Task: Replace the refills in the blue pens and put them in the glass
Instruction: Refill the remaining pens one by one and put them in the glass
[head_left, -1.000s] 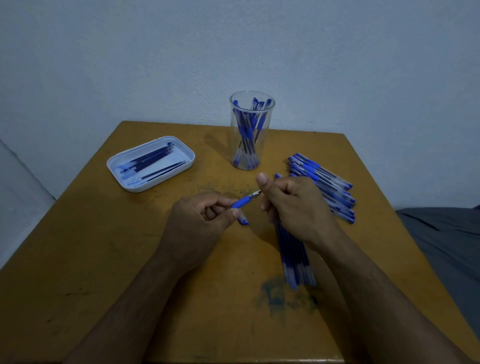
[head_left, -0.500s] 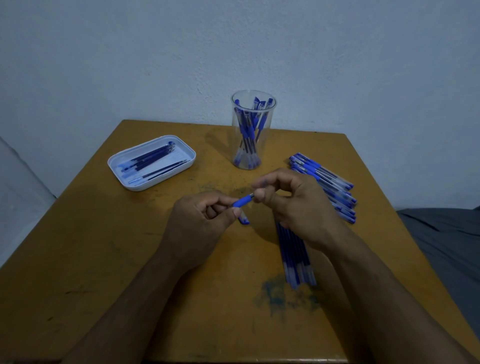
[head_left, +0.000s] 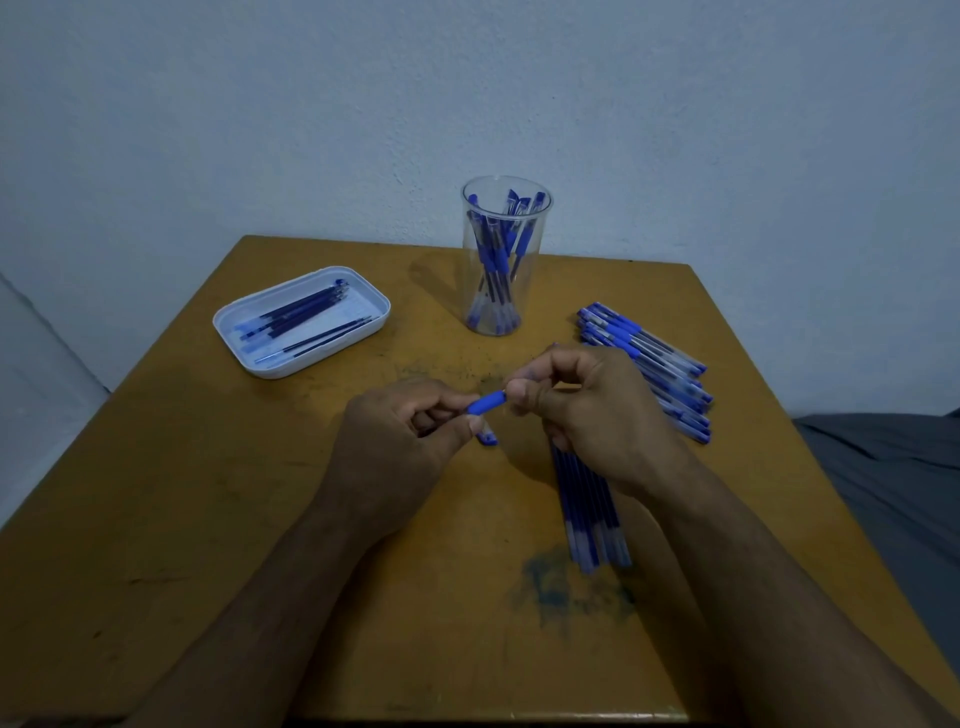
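The blue pen (head_left: 487, 404), light, stiff and slim, is held above the tabletop (head_left: 208, 493); the left hand (head_left: 400, 441) is clamped on its rubbery grip, the right hand (head_left: 592, 410) pinched on its tip. Twisting there seems best.

On the desk (head_left: 171, 519), the glass (head_left: 505, 260) stands at 12 o'clock holding pens, the tray (head_left: 304, 319) at 10, a pen pile (head_left: 649, 364) at 2, refills (head_left: 592, 509) at 4.

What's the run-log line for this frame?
phase: refill swap | left hand: holds blue pen | right hand: pinches pen tip end | glass: upright, pens inside | tray: refills
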